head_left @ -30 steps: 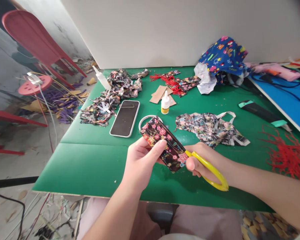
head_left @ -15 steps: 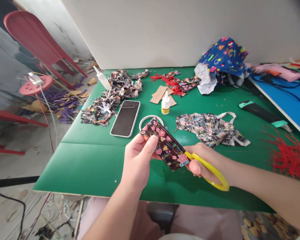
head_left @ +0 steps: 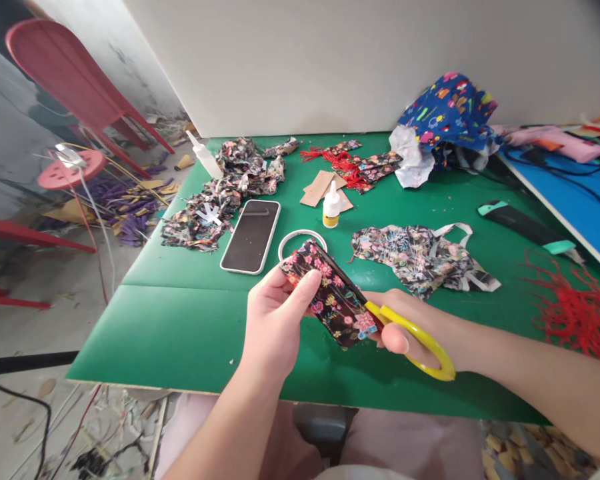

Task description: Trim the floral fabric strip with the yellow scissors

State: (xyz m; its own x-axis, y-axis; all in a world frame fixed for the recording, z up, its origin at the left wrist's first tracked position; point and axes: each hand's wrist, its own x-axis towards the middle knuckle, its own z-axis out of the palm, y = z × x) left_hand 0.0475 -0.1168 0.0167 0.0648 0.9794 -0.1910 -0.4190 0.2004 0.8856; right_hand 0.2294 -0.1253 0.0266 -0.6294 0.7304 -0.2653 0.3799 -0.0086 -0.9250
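My left hand (head_left: 280,310) pinches a flat rectangular piece covered in black floral fabric (head_left: 333,293), its thumb pressed on the upper face. In my right hand (head_left: 397,327) is a pair of scissors with yellow handles (head_left: 430,353). Their dark blades lie along the piece's upper right edge; whether the blades are apart I cannot tell. Just behind the piece, a white ring (head_left: 303,233) rests on the table, partly covered by it. A small white bottle with a yellow label (head_left: 331,208) stands beyond, near brown card pieces (head_left: 320,189).
A phone (head_left: 251,237) and crumpled floral scraps (head_left: 245,167) lie left on the green table (head_left: 180,333). Floral cloth (head_left: 410,257), a black-and-teal cutter (head_left: 527,227) and red threads (head_left: 573,310) are right. Blue patterned cloth (head_left: 447,117) sits at the back. A red chair (head_left: 65,73) stands left.
The floral piece has tilted slightly, its lower end dropping a little. My right hand and the scissors have shifted slightly; my left hand stays nearly in place. The table items have not moved.
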